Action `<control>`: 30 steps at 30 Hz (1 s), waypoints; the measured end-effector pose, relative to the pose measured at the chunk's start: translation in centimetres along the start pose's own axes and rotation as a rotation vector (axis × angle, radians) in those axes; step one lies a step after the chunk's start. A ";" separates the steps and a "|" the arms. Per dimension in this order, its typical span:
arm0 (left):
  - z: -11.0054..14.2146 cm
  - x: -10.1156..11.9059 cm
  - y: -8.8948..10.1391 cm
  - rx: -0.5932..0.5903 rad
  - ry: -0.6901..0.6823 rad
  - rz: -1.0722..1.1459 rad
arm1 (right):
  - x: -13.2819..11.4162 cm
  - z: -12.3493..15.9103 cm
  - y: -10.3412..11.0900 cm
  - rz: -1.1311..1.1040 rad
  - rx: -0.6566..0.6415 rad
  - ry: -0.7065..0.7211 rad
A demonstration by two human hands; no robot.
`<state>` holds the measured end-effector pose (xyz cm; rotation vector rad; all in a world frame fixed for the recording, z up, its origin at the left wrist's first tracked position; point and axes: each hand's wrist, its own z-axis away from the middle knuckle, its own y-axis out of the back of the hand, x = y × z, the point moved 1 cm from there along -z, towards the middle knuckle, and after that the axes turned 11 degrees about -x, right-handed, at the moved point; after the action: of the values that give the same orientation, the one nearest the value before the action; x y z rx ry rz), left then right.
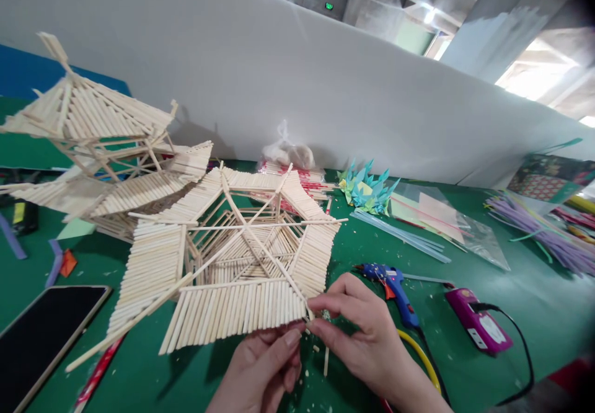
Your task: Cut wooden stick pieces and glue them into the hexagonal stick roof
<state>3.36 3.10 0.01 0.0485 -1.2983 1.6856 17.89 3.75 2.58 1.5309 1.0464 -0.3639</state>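
A hexagonal roof frame made of thin wooden sticks (242, 310) lies in front of me, its slatted panels round an open middle crossed by longer sticks. At its near right corner my right hand (360, 329) pinches the stick end between thumb and fingertips. My left hand (267, 363) is just below that corner, fingers curled and thumb pressed to the index finger under the panel's edge; what it pinches is too small to make out. Several small stick bits lie on the green table under the hands.
A finished-looking stick pavilion (111, 115) stands at the left, behind a phone (46, 345). To the right lie a blue glue gun (393, 286), a purple power strip (478, 320) with a black cable, and clear glue sticks (400, 236). Folded paper flowers (367, 186) sit farther back.
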 end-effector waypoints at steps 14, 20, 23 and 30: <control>-0.4 0.2 -0.1 0.023 -0.045 0.025 | 0.4 0.1 -0.3 0.028 -0.042 0.009; -0.2 0.3 -0.5 0.079 -0.069 0.018 | 0.5 0.1 -0.3 0.012 -0.030 0.003; -0.2 0.4 -0.5 0.099 -0.062 0.029 | 0.6 0.1 -0.3 0.015 -0.013 0.018; -0.3 0.3 -0.6 0.095 -0.046 0.025 | 0.7 0.0 -0.4 0.036 -0.014 0.038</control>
<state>3.73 3.48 0.47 0.1282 -1.2568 1.7758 17.95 4.00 1.86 1.5473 1.0480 -0.3032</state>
